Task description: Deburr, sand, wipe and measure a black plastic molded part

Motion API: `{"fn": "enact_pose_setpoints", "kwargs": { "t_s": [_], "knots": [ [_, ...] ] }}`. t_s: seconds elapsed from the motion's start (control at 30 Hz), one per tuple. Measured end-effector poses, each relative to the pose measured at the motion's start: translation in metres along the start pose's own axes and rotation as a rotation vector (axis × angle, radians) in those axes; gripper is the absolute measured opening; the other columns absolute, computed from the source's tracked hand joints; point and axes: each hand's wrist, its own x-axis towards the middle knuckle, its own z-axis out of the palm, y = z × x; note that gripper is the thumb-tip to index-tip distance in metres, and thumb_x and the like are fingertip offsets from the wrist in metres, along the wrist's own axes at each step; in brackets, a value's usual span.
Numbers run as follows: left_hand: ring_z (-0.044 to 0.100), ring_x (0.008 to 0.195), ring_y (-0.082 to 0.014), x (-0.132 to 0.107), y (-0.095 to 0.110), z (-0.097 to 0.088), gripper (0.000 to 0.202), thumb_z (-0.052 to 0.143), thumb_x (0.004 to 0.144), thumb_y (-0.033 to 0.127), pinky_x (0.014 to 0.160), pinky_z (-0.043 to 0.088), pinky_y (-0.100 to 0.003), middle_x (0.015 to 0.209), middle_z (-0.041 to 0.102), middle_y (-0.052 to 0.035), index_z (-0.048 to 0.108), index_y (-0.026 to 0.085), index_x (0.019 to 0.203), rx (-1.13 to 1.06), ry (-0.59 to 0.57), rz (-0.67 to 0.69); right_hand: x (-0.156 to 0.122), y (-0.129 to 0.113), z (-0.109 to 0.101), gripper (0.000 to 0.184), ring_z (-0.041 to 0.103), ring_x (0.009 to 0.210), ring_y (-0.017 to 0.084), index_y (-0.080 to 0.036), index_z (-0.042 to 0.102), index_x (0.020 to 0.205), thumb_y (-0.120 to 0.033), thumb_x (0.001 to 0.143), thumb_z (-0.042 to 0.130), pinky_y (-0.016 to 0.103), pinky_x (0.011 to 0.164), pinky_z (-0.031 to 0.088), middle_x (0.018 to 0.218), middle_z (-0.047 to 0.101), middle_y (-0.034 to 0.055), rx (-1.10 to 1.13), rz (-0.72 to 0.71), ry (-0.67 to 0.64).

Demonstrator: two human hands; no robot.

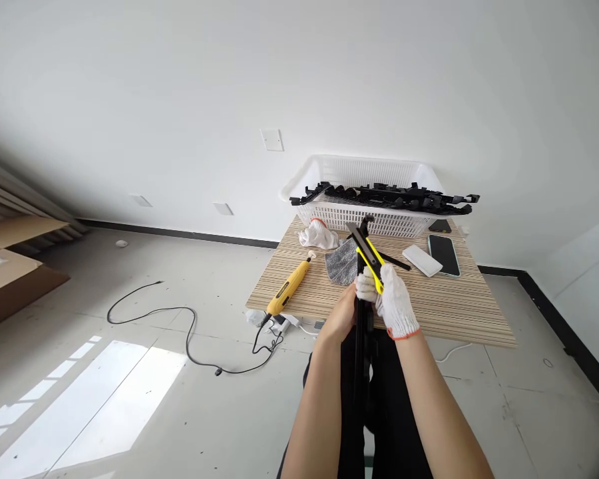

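My right hand (397, 303), in a white knitted glove with an orange cuff, is closed around a yellow utility knife (377, 267). Its wide grey blade points up and left. Bare at the back, my left hand (347, 307) grips a long black plastic strip (361, 346), which runs upright from above the table's front edge down between my legs. White glove fabric (366, 286) wraps the strip beside the knife; which hand it covers I cannot tell. The knife lies across the strip's upper part; whether the blade touches it is unclear.
A white basket (324, 216) of black plastic parts (404, 196) stands at the table's back. On the wooden table (429, 299) lie a yellow rotary tool (289, 287), grey cloth (340, 265), a loose glove (318, 235), a white packet (422, 260) and a phone (444, 255). A black cable (194, 332) crosses the floor.
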Motion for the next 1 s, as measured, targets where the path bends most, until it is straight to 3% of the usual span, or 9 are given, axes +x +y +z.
{"fn": "enact_pose_setpoints", "kwargs": {
  "t_s": [0.13, 0.23, 0.33, 0.4, 0.47, 0.63, 0.77, 0.93, 1.0],
  "knots": [
    [0.071, 0.086, -0.0220, -0.007, 0.004, 0.005, 0.046, 0.064, 0.089, 0.051, 0.073, 0.060, -0.033, 0.097, 0.073, -0.0082, 0.065, 0.018, 0.121, 0.049, -0.060, 0.008, 0.020, -0.014, 0.006, 0.059, 0.053, 0.046, 0.012, -0.019, 0.058, 0.083, -0.077, 0.075, 0.055, 0.021, 0.035, 0.040, 0.060, 0.058, 0.0022, 0.052, -0.160, 0.111],
    [0.071, 0.084, -0.0222, -0.013, 0.009, 0.010, 0.050, 0.063, 0.088, 0.054, 0.061, 0.056, -0.028, 0.100, 0.074, -0.0086, 0.063, 0.020, 0.124, 0.163, -0.043, 0.035, 0.011, -0.017, -0.020, 0.051, 0.051, 0.045, 0.011, -0.018, 0.059, 0.084, -0.069, 0.079, 0.059, 0.020, 0.035, 0.038, 0.060, 0.059, 0.0014, -0.064, -0.201, 0.176],
    [0.069, 0.077, -0.0186, -0.016, 0.015, 0.008, 0.047, 0.059, 0.090, 0.058, 0.049, 0.048, -0.022, 0.102, 0.073, -0.0088, 0.065, 0.020, 0.117, 0.240, -0.022, 0.056, -0.006, -0.014, -0.056, 0.042, 0.045, 0.041, 0.009, -0.017, 0.057, 0.076, -0.058, 0.075, 0.069, 0.021, 0.036, 0.036, 0.055, 0.058, 0.0003, -0.206, -0.049, 0.115],
    [0.067, 0.072, -0.0147, -0.015, 0.017, 0.004, 0.045, 0.057, 0.091, 0.058, 0.049, 0.047, -0.020, 0.103, 0.073, -0.0081, 0.065, 0.020, 0.114, 0.216, -0.001, 0.107, -0.016, -0.010, -0.072, 0.038, 0.038, 0.039, 0.007, -0.018, 0.055, 0.074, -0.054, 0.075, 0.067, 0.020, 0.035, 0.029, 0.052, 0.055, -0.0016, -0.205, -0.050, 0.221],
    [0.066, 0.070, -0.0130, -0.013, 0.018, 0.002, 0.045, 0.057, 0.091, 0.057, 0.052, 0.048, -0.020, 0.103, 0.073, -0.0076, 0.064, 0.021, 0.116, 0.181, 0.026, 0.152, -0.024, -0.009, -0.079, 0.037, 0.034, 0.037, 0.006, -0.018, 0.053, 0.069, -0.052, 0.078, 0.064, 0.019, 0.034, 0.024, 0.049, 0.051, -0.0025, -0.224, -0.044, 0.243],
    [0.065, 0.067, -0.0139, -0.014, 0.020, -0.002, 0.056, 0.057, 0.091, 0.057, 0.054, 0.052, -0.023, 0.102, 0.072, -0.0082, 0.055, 0.023, 0.134, 0.215, 0.040, 0.134, -0.031, -0.011, -0.076, 0.036, 0.031, 0.036, 0.005, -0.019, 0.047, 0.060, -0.045, 0.078, 0.063, 0.018, 0.033, 0.021, 0.047, 0.048, -0.0022, -0.249, -0.040, 0.308],
    [0.064, 0.064, -0.0129, -0.015, 0.022, -0.006, 0.054, 0.055, 0.091, 0.058, 0.051, 0.051, -0.021, 0.101, 0.071, -0.0069, 0.054, 0.024, 0.133, 0.164, 0.062, 0.140, -0.031, -0.011, -0.073, 0.036, 0.032, 0.037, 0.005, -0.019, 0.045, 0.060, -0.043, 0.079, 0.064, 0.018, 0.034, 0.022, 0.047, 0.048, -0.0022, -0.289, -0.001, 0.247],
    [0.065, 0.067, -0.0143, -0.017, 0.023, -0.006, 0.053, 0.057, 0.092, 0.055, 0.055, 0.054, -0.023, 0.105, 0.071, -0.0084, 0.054, 0.024, 0.134, 0.184, 0.012, 0.111, -0.025, -0.008, -0.069, 0.036, 0.034, 0.038, 0.006, -0.019, 0.050, 0.065, -0.048, 0.079, 0.067, 0.018, 0.034, 0.025, 0.049, 0.050, -0.0023, -0.259, -0.062, 0.333],
    [0.066, 0.068, -0.0147, -0.021, 0.025, -0.006, 0.053, 0.060, 0.090, 0.053, 0.058, 0.056, -0.025, 0.108, 0.070, -0.0092, 0.054, 0.024, 0.135, 0.194, -0.050, 0.047, -0.022, -0.009, -0.068, 0.035, 0.034, 0.037, 0.005, -0.019, 0.052, 0.067, -0.048, 0.078, 0.067, 0.019, 0.032, 0.023, 0.050, 0.050, -0.0028, -0.208, -0.084, 0.431]
  ]
}}
